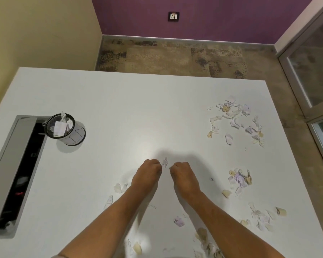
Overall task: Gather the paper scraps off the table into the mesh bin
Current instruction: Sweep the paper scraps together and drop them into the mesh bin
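Observation:
Torn paper scraps in white, lilac and tan lie over the white table [119,101]. One cluster of scraps [235,120] sits at the far right, a smaller heap [240,178] at mid right, and more scraps [263,216] lie near the front right. A few loose pieces [120,187] rest beside my left forearm. The black mesh bin [65,130] stands at the left, holding crumpled paper. My left hand [147,174] and my right hand [183,176] are at the table's middle, fingers curled. A small scrap [164,162] sticks up at my left fingertips, between both hands.
A grey-framed cable slot [9,175] is cut into the table at the left, just beside the bin. The table's far edge meets carpeted floor [166,56]. A glass door frame [306,75] stands at the right.

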The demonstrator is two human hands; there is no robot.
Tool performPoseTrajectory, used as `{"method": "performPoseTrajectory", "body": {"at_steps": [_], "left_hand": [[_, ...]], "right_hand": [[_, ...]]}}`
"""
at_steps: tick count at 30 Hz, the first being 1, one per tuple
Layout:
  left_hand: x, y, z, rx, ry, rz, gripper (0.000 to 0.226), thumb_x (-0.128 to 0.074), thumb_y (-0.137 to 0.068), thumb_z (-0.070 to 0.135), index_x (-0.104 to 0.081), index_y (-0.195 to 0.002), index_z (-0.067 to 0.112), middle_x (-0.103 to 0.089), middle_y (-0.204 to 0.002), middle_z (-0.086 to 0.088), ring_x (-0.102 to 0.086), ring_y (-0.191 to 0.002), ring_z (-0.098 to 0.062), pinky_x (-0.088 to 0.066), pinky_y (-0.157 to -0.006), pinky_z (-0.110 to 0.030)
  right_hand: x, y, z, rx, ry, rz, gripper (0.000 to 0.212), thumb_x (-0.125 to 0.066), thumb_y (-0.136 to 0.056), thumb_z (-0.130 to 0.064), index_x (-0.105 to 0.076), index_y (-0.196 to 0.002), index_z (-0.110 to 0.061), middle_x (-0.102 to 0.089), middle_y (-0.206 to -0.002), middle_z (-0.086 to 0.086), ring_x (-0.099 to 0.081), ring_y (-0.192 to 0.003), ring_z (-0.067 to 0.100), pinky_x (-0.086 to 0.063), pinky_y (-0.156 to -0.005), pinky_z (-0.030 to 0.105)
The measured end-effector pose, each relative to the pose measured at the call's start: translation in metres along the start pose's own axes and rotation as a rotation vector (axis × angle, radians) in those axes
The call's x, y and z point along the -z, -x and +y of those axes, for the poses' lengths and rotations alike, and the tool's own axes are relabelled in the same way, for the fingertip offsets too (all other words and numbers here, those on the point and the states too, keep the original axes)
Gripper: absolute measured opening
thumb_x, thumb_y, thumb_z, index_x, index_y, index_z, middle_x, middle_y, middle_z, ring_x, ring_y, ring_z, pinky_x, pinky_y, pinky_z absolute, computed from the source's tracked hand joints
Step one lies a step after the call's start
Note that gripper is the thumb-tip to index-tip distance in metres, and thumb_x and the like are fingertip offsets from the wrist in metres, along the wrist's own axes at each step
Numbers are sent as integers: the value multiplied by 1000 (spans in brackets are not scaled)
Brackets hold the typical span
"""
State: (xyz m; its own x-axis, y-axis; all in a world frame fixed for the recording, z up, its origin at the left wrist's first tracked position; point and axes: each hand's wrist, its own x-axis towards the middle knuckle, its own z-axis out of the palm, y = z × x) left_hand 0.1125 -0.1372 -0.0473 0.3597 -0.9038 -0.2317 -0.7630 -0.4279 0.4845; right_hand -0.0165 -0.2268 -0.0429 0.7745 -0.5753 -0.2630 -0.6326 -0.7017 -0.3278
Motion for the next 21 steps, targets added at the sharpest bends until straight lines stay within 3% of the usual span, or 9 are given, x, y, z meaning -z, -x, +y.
{"method": "performPoseTrajectory", "body": {"at_steps": [3, 6, 9, 11, 13, 16, 18, 21], "left_hand": [[5, 1, -2, 173, 238, 39, 16, -61, -80, -3, -74, -82, 7, -72, -87, -2, -64, -81, -16, -52, -78, -31], [13, 6, -5, 350, 418, 77, 18, -63, -79, -5, -75, -79, 9, -74, -78, -1, -65, -67, -8, -51, -68, -19], [24, 18, -9, 485, 726, 126, 17, -68, -79, -5, -75, -77, 10, -73, -77, 0, -68, -59, -4, -51, -54, -11], [35, 28, -16, 531, 884, 188, 21, -71, -77, -4, -75, -73, 16, -74, -78, 2, -70, -62, -4, -52, -54, -12], [47, 35, -24, 554, 951, 250, 23, -74, -76, 0, -77, -74, 23, -75, -82, 9, -71, -75, -3, -54, -65, -14], [68, 46, -38, 590, 1085, 339, 17, -76, -76, 4, -78, -79, 21, -76, -91, 9, -70, -87, -2, -55, -74, -20], [84, 50, -46, 585, 1113, 398, 13, -77, -76, 7, -78, -82, 19, -76, -93, 9, -69, -89, -2, -54, -79, -21], [109, 58, -60, 594, 1149, 498, 13, -78, -77, 7, -77, -82, 19, -76, -91, 7, -69, -76, 2, -53, -60, -15]], "right_hand": [[7, 1, -4, -227, -379, 108, 20, -53, -81, 13, -61, -66, 2, -64, -74, 16, -57, -68, 24, -49, -60, 35], [16, 5, -13, -473, -893, 149, 18, -64, -81, 10, -74, -72, -3, -71, -75, 17, -62, -56, 11, -51, -51, 15], [19, 6, -18, -611, -1337, 104, 12, -67, -82, 11, -74, -85, 1, -69, -78, 23, -65, -60, 21, -55, -55, 23], [21, 4, -26, -627, -1425, 55, 11, -67, -83, 10, -72, -92, 5, -70, -75, 19, -67, -61, 21, -56, -56, 24], [22, -2, -37, -614, -1476, 28, 12, -67, -84, 8, -74, -89, -1, -74, -73, 7, -70, -63, 14, -55, -57, 21], [23, -13, -60, -552, -1513, 1, 23, -67, -84, 7, -77, -73, -11, -74, -72, -3, -70, -66, 7, -55, -61, 18], [24, -22, -77, -532, -1544, -20, 20, -67, -84, 5, -78, -76, -11, -75, -75, -2, -70, -69, 8, -56, -65, 18], [23, -38, -112, -530, -1636, -35, 13, -68, -84, 6, -72, -94, -1, -75, -80, 3, -71, -70, 13, -58, -67, 21]]}}
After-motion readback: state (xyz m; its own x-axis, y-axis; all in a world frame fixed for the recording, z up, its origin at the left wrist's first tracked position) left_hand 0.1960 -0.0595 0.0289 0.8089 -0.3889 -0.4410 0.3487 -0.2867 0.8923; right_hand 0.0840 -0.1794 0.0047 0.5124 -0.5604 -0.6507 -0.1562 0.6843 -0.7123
